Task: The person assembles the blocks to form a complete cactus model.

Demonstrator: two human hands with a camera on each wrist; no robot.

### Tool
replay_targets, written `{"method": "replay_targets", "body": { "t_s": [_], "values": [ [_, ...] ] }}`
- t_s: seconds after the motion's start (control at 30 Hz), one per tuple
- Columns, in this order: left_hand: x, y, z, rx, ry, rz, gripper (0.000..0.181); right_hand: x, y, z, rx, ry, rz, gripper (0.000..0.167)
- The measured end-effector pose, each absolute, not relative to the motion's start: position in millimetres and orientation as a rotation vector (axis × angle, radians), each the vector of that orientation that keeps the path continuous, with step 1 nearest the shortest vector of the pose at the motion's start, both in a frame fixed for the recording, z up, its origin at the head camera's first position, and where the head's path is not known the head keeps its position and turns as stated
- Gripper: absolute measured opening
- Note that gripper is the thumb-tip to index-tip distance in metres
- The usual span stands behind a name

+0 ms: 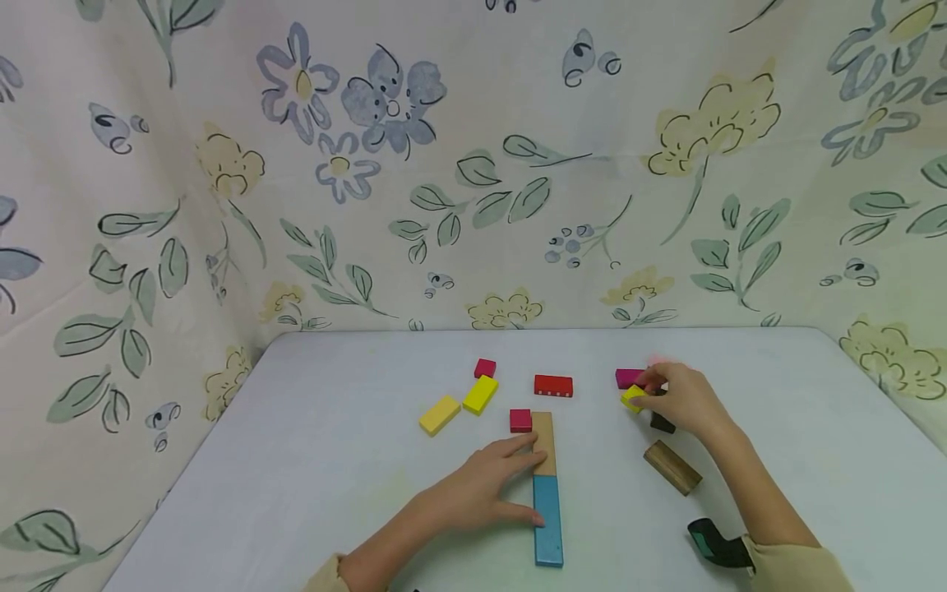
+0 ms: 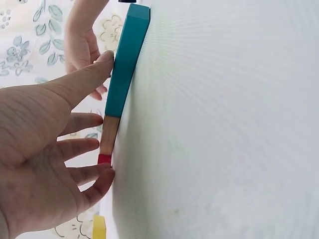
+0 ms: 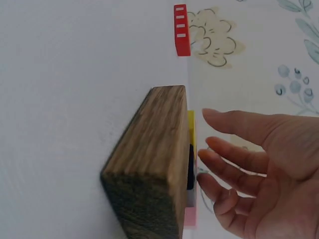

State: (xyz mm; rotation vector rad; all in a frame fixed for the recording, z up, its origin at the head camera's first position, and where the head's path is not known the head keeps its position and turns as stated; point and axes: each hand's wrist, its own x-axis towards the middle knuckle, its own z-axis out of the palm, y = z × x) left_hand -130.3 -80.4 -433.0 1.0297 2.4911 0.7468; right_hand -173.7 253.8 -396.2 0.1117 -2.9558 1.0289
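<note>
My left hand (image 1: 481, 481) has its fingers spread along a row of two blocks laid end to end. Its fingertips touch the tan wooden block (image 1: 544, 444), and the thumb touches the long blue block (image 1: 548, 526). Against the tan block's far left side sits a small crimson block (image 1: 521, 420). On the right, my right hand (image 1: 681, 399) has its thumb and fingertips at a small yellow block (image 1: 632, 398). In the right wrist view those fingers are spread just above the yellow block (image 3: 191, 124). A magenta block (image 1: 629, 377) and a dark block (image 1: 662, 423) lie beside that hand, partly covered.
A brown wood-grain block (image 1: 672, 467) and a dark green curved piece (image 1: 716, 544) lie near the right forearm. Farther back are a red block with white marks (image 1: 553, 386), another crimson block (image 1: 485, 368) and two yellowish blocks, one bright yellow (image 1: 481, 395). Floral cloth (image 1: 473, 181) hangs behind the table.
</note>
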Motion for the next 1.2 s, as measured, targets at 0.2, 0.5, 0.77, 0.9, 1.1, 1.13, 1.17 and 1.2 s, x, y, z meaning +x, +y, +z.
{"method": "replay_targets", "body": {
  "t_s": [0.2,0.5,0.77,0.9,1.1,1.13,1.17,1.2],
  "values": [
    [-124,-77,-416,0.978,2.501,0.698,0.078,-174,257,-395,0.073,-3.009,0.984,0.033],
    [-125,-76,-418,0.972,2.505,0.7,0.078,-175,257,-401,0.115,-3.015,0.967,0.038],
    [-123,-77,-416,0.962,2.501,0.713,0.078,-175,255,-402,0.136,-2.997,1.005,0.037],
    [-127,-80,-422,0.989,2.479,0.737,0.077,-175,254,-402,0.168,-2.991,1.021,0.036],
    [-135,-82,-441,1.032,2.47,0.76,0.078,-175,254,-399,0.22,-2.98,1.038,0.031],
    [-135,-82,-442,1.031,2.472,0.759,0.079,-175,254,-399,0.231,-2.976,1.046,0.03],
    [-135,-82,-443,1.041,2.478,0.75,0.079,-175,254,-399,0.243,-2.971,1.053,0.03],
    [-135,-82,-442,1.039,2.48,0.747,0.079,-175,253,-399,0.258,-2.965,1.064,0.029]
  ]
}}
